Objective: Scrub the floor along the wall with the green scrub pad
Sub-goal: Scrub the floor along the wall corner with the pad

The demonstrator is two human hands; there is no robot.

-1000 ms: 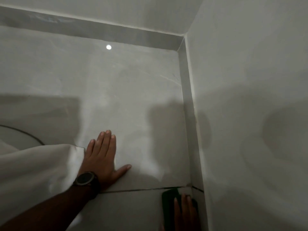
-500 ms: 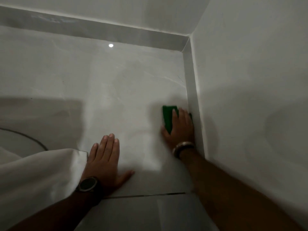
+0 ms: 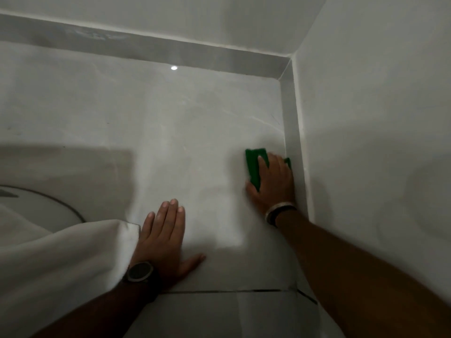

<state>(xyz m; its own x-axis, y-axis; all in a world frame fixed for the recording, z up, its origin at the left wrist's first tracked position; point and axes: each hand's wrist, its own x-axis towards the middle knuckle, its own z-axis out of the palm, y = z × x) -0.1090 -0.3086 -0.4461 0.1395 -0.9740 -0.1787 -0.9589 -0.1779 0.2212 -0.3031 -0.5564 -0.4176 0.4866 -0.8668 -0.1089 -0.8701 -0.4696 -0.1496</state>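
A green scrub pad (image 3: 253,167) lies flat on the pale tiled floor (image 3: 195,142), right beside the grey skirting tile (image 3: 291,132) of the right wall (image 3: 366,118). My right hand (image 3: 273,184) presses down on the pad with fingers spread over it, covering most of it; a bangle sits on that wrist. My left hand (image 3: 163,237) rests flat on the floor with fingers together and thumb out, holding nothing; a dark watch is on its wrist.
White cloth (image 3: 61,259) drapes over the lower left, touching my left hand. A curved white object with a dark rim (image 3: 48,206) lies behind it. The far wall's skirting (image 3: 146,47) meets the right wall in a corner. A dark grout line (image 3: 231,291) crosses the floor near me.
My right hand slid the pad forward along the right wall, from near the grout line to well past it. The left hand stayed planted.
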